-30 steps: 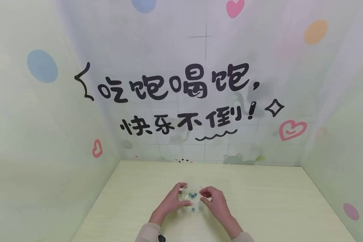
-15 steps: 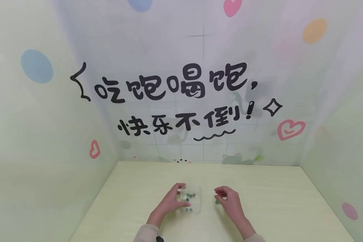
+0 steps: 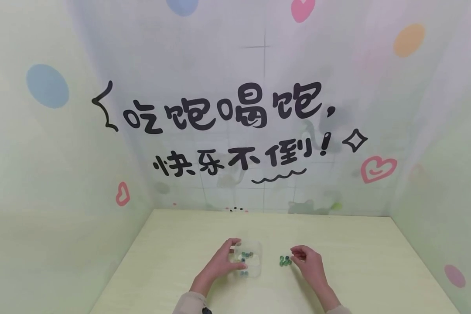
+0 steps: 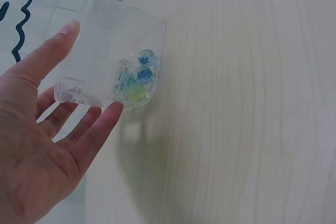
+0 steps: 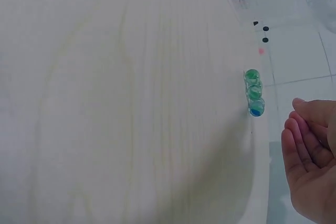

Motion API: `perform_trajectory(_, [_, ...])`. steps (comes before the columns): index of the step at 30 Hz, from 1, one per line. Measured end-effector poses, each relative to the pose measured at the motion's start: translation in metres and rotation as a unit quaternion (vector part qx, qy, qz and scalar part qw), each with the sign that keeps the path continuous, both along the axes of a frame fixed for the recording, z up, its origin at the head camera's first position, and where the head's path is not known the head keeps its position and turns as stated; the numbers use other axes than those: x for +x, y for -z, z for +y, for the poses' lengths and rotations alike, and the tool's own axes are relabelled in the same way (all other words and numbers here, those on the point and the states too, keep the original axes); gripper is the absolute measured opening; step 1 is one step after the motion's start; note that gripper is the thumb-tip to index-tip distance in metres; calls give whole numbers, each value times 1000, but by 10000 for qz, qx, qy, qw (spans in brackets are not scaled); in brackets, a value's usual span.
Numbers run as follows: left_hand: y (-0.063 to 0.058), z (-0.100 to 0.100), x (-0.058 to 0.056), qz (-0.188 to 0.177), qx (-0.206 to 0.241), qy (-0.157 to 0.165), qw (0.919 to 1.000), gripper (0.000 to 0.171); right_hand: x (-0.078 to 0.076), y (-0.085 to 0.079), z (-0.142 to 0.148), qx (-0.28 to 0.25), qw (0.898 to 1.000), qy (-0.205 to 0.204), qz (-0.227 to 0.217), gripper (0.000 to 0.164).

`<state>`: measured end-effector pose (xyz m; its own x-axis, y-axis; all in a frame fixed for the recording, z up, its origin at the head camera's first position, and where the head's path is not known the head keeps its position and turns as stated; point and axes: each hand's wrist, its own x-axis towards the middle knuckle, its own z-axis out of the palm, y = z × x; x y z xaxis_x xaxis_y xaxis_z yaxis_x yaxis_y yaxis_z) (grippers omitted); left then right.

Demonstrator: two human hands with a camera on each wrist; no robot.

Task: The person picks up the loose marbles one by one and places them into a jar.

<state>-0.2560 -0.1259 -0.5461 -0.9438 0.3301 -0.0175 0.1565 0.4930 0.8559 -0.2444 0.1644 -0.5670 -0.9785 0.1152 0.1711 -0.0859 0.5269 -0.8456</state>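
Observation:
A clear plastic box (image 3: pixel 258 257) sits near the middle of the table, gripped on its left side by my left hand (image 3: pixel 221 260), thumb in front and fingers behind. Inside it lie several glass marbles (image 4: pixel 144 74), blue, green and yellowish. To the right of the box, a tight group of green and blue marbles (image 3: pixel 284 261) rests on the bare tabletop. My right hand (image 3: pixel 310 266) is just right of that group, its fingers loosely bent with nothing seen between them. In the right wrist view its fingertips (image 5: pixel 291 123) are apart from the marbles.
The pale wooden table (image 3: pixel 204 226) ends at a printed back wall (image 3: pixel 235 187) with dark lettering. Light walls enclose it at the left (image 3: pixel 63 174) and right (image 3: pixel 435 196).
My right hand has moved right from the box, and a group of marbles now shows on the table beside it. The left hand keeps holding the box; marbles inside have shifted.

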Motion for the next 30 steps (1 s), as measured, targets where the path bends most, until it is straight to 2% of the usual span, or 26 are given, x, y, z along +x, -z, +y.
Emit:
perform_trajectory(7, [1, -1, 0, 22, 30, 28, 10000, 76, -1, 9, 1, 66, 9999, -119, 5, 20])
perform_trajectory(13, [1, -2, -1, 31, -40, 9, 10000, 76, -3, 15, 0, 245, 9994, -138, -225, 22])
perform_trajectory(30, [0, 0, -1, -44, -56, -25, 10000, 78, -4, 20, -2, 713, 9969, -159, -281, 19])
